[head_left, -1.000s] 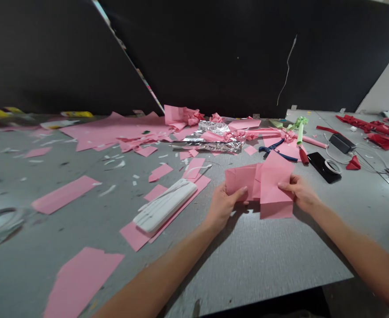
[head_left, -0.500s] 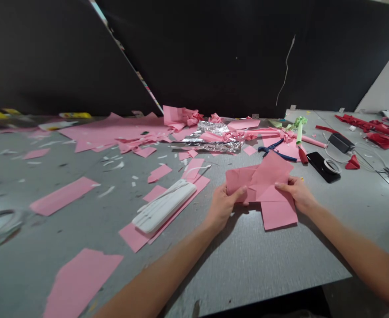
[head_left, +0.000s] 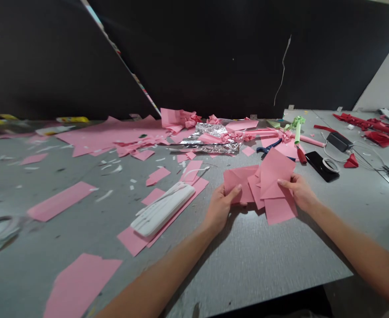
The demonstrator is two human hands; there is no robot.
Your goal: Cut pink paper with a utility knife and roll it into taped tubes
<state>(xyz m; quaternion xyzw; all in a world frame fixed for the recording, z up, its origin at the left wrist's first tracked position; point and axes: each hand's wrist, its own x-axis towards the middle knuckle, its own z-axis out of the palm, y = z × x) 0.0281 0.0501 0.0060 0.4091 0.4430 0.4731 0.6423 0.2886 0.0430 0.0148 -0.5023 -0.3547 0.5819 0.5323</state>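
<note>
While the grey table point(head_left: 244, 269) fills bottom centre of the frame, L hand point(head_left: 221, 202) and R hand point(head_left: 299, 190) hold the pink sheets point(head_left: 276, 172) above it, right of centre, pinched btw. thumbs and fingers; the fingers behind are partly hidden. For good handling, I'd judge: light thumb pressure, support from below – otherwise overlapping sheets could slip or crease. Just beyond, toward upper right, lie the blue tool point(head_left: 263, 150) & black phone point(head_left: 315, 161) – paper corners should better not catch on them.

we hold the pink sheets point(head_left: 276, 174) fanned wider now, more overlapping edges showing between our left hand point(head_left: 220, 205) and right hand point(head_left: 302, 192), the lowest sheet point(head_left: 280, 212) turned aslant
</note>
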